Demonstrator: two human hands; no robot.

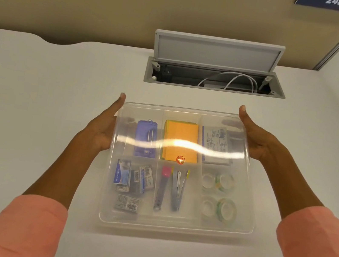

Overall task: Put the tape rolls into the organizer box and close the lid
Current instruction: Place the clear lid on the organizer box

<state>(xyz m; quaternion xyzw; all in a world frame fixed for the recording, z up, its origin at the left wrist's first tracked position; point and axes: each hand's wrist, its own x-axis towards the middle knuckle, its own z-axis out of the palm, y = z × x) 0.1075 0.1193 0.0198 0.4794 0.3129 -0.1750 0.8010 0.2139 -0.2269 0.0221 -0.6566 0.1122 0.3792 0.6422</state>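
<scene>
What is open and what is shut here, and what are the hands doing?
lid: on the organizer box, held at both sides.
organizer box: covered, on the table.
tape rolls: inside, near right compartment.
left hand: pressed on the lid's left edge.
right hand: pressed on the lid's right edge.
desk cable hatch: flap up, open.
</scene>
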